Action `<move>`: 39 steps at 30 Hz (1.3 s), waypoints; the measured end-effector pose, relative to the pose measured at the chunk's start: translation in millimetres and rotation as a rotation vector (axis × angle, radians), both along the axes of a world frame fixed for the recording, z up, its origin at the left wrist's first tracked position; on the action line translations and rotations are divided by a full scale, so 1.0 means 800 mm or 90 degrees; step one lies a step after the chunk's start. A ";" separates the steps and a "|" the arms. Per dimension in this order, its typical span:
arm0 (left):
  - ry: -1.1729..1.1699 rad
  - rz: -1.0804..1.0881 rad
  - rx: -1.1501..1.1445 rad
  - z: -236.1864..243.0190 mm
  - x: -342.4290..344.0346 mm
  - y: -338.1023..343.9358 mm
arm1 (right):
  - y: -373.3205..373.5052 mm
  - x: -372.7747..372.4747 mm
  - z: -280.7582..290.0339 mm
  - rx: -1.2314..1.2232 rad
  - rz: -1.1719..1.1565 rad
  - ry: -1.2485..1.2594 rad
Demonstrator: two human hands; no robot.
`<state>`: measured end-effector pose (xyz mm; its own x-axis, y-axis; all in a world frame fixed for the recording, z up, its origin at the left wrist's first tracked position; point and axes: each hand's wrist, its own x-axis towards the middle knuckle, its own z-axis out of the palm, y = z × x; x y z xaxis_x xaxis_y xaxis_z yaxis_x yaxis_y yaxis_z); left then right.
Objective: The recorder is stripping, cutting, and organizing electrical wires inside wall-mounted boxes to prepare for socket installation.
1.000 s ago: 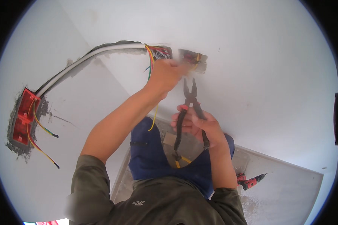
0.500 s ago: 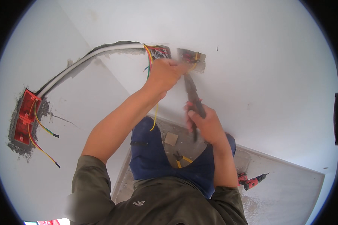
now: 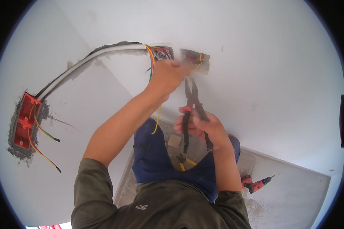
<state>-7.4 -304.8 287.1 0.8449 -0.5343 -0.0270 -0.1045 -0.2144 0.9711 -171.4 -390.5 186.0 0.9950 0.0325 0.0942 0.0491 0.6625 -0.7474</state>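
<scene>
My left hand (image 3: 167,77) is raised against the wall between two cut-out boxes, its fingers pinched and their tips blurred. A yellow wire (image 3: 198,67) runs from the right wall box (image 3: 205,65) down to those fingertips. Just below, my right hand (image 3: 214,131) holds dark-handled pliers (image 3: 191,100), their jaws spread and pointing up at the left fingertips. Behind my left hand, the left wall box (image 3: 167,51) has red, yellow, green and blue wires (image 3: 153,61) hanging out of it.
A white conduit (image 3: 84,61) curves down a wall groove to a red double box (image 3: 26,122) with taped wires. Between my knees, yellow-handled pliers (image 3: 185,162) lie on the floor near a tan square piece (image 3: 174,141). A red cordless drill (image 3: 258,186) rests at the right.
The pliers' jaws and handles have spread apart, with my right hand's fingers opening around the grips and the tool dropping slightly. My left hand stays nearly in place.
</scene>
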 end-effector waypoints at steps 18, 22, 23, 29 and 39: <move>-0.032 0.002 0.014 -0.006 0.002 -0.003 | 0.016 -0.016 0.008 -0.783 -0.396 0.114; -0.027 0.005 0.004 -0.001 0.001 0.002 | 0.015 -0.017 -0.012 -0.215 -0.115 0.045; -0.026 0.001 0.002 -0.002 0.001 0.000 | 0.012 -0.014 -0.014 -0.216 -0.118 0.047; -0.006 0.010 0.018 -0.001 -0.002 0.000 | 0.006 -0.007 -0.016 0.050 -0.021 -0.023; -0.012 0.003 0.005 -0.003 0.002 -0.001 | -0.004 0.003 -0.006 0.147 0.049 0.000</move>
